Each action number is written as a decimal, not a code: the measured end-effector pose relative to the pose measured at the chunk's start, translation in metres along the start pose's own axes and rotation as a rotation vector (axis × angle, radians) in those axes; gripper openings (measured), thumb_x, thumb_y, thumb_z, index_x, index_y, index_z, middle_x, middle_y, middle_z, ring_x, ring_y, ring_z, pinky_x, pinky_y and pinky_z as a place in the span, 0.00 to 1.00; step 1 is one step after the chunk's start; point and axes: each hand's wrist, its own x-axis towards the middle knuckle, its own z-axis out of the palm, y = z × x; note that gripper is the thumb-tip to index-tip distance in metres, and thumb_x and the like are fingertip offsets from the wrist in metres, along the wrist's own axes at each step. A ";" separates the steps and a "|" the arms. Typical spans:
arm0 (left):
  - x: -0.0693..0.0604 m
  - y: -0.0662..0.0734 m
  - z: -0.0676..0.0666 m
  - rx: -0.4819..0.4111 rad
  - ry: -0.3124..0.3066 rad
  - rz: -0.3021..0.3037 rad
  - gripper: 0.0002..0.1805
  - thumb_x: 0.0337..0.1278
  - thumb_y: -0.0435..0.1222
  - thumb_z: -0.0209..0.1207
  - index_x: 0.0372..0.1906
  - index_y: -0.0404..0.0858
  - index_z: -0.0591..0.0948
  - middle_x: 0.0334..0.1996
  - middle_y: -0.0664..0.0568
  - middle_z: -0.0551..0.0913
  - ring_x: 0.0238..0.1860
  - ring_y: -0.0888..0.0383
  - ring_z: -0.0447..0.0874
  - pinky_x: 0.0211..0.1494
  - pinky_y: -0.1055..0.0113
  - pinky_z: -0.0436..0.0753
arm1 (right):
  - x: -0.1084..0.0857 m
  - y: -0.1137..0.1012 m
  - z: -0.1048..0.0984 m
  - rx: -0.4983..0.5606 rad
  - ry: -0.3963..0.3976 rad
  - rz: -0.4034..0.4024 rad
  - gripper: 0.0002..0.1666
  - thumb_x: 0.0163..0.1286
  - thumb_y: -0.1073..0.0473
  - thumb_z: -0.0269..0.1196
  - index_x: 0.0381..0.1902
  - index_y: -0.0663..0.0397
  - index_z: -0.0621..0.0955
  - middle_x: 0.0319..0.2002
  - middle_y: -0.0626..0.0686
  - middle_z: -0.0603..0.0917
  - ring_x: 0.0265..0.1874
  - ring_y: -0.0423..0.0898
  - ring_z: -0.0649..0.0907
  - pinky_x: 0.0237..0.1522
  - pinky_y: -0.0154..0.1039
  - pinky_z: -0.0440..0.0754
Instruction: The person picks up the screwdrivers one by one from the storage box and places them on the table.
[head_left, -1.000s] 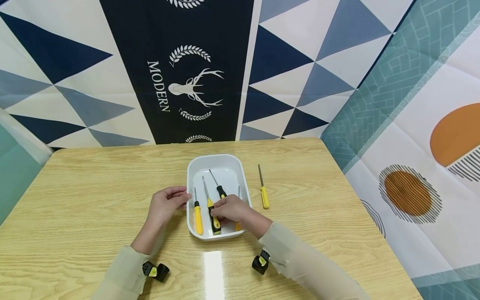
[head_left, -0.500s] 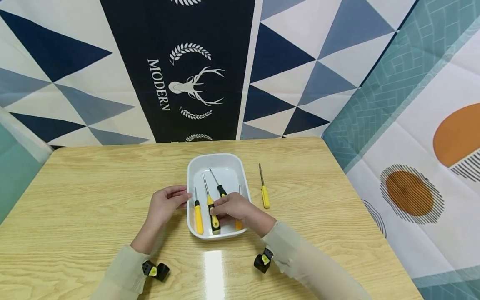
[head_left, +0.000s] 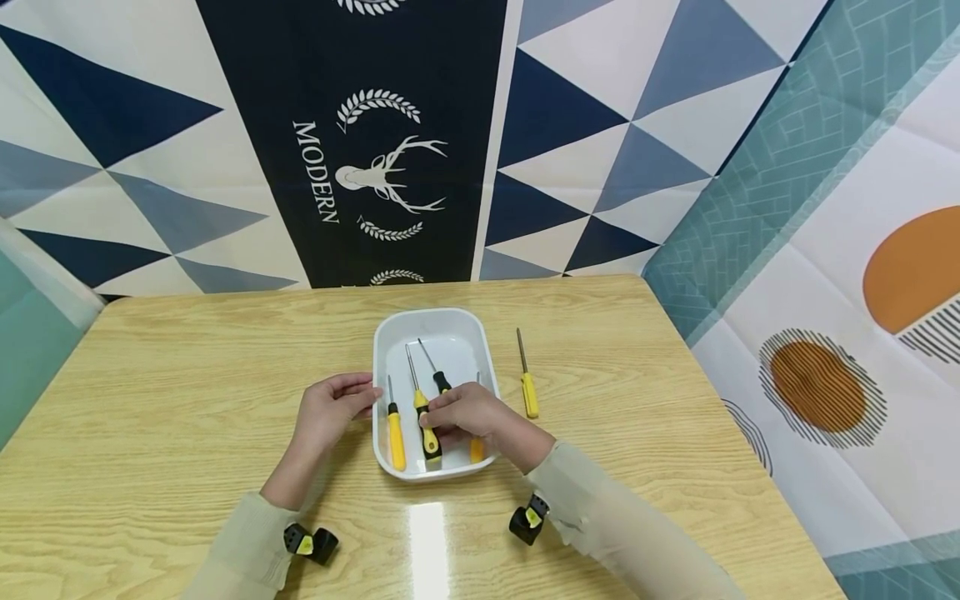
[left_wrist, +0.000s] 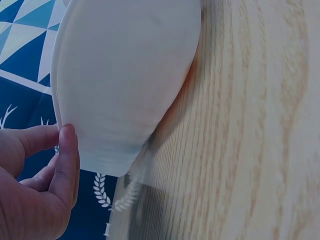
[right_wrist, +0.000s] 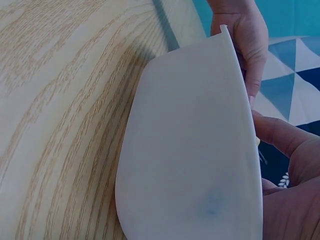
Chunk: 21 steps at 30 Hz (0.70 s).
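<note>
A white plastic tray [head_left: 463, 354] sits on the table with several screwdrivers in it. My left hand [head_left: 327, 411] pinches the tray's left rim between thumb and fingers, which the left wrist view also shows. Over the tray, my right hand [head_left: 472, 412] holds the handle of a yellow-and-black screwdriver [head_left: 431, 443], its long shaft pointing to the far side. Left of it lies a yellow-handled screwdriver [head_left: 396, 439]. A black-handled screwdriver [head_left: 440, 380] is partly covered by my right hand. Another with an orange-yellow handle [head_left: 477, 451], by the right wall, is mostly hidden under that hand.
Outside the tray, to its right, a yellow-handled screwdriver [head_left: 529, 393] lies on the wooden table [head_left: 187, 400]. Behind the table's far edge hangs patterned cloth [head_left: 390, 167]. The tray wall [right_wrist: 190, 135] blocks the screwdrivers from the right wrist view.
My right hand and the yellow-and-black screwdriver have shifted slightly toward the far side of the tray. The left hand stays at the rim.
</note>
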 end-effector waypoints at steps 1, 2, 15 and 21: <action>0.000 0.000 0.000 -0.002 0.000 0.001 0.21 0.55 0.34 0.63 0.53 0.31 0.77 0.41 0.45 0.82 0.33 0.66 0.82 0.43 0.68 0.87 | 0.000 0.000 -0.001 0.000 0.001 0.002 0.15 0.57 0.61 0.68 0.41 0.62 0.81 0.33 0.55 0.85 0.25 0.40 0.83 0.35 0.37 0.87; 0.000 0.000 0.000 -0.003 0.001 0.005 0.21 0.55 0.34 0.63 0.53 0.31 0.77 0.42 0.44 0.82 0.33 0.66 0.82 0.42 0.68 0.87 | 0.000 0.000 -0.001 -0.003 0.002 0.002 0.15 0.57 0.60 0.68 0.41 0.62 0.81 0.33 0.55 0.86 0.25 0.40 0.83 0.34 0.37 0.87; 0.001 -0.003 0.001 0.010 0.003 0.004 0.20 0.55 0.34 0.63 0.53 0.32 0.78 0.43 0.44 0.82 0.33 0.66 0.82 0.41 0.70 0.87 | -0.003 -0.002 -0.008 -0.017 0.021 -0.007 0.17 0.57 0.59 0.69 0.42 0.63 0.82 0.32 0.54 0.86 0.24 0.40 0.83 0.31 0.34 0.87; 0.001 -0.003 0.001 0.018 0.008 -0.004 0.20 0.55 0.35 0.63 0.53 0.32 0.78 0.43 0.44 0.82 0.33 0.66 0.82 0.40 0.72 0.86 | -0.003 -0.004 -0.012 -0.007 0.026 -0.006 0.15 0.57 0.60 0.68 0.40 0.64 0.82 0.30 0.53 0.85 0.24 0.40 0.83 0.32 0.36 0.87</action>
